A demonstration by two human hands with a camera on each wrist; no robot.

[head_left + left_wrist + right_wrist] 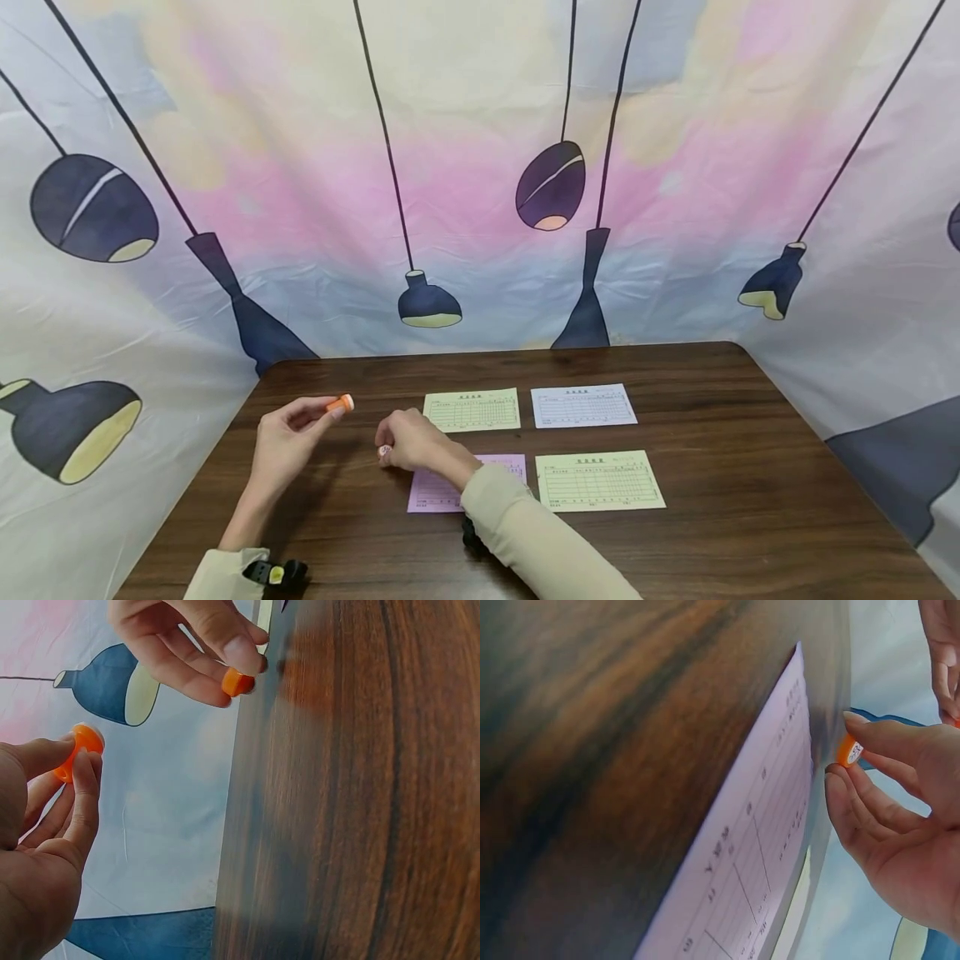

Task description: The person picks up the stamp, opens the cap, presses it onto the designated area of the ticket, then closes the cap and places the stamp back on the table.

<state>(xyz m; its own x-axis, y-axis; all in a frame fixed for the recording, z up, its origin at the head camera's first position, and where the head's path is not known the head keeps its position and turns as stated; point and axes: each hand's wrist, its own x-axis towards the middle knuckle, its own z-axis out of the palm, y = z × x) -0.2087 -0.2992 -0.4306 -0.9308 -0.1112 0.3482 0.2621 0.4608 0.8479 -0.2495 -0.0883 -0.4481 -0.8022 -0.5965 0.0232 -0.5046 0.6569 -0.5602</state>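
My left hand (288,437) pinches a small orange stamp (341,404) with a white end between thumb and fingers, above the left side of the table. My right hand (416,442) holds a small orange cap (385,451) by its thumb and fingertips, apart from the stamp. Dark marks show on the white face of the cap (851,751) in the right wrist view. Under the right wrist lies a pink form (431,493), partly hidden by the arm. In the left wrist view the stamp (86,742) and cap are both above the tabletop.
Beyond the right hand lies a pale yellow form (471,410), with a pale blue form (583,406) to its right. A light green form (600,481) lies nearer, beside the pink one. A lamp-patterned cloth (480,208) hangs behind the brown wooden table (750,500).
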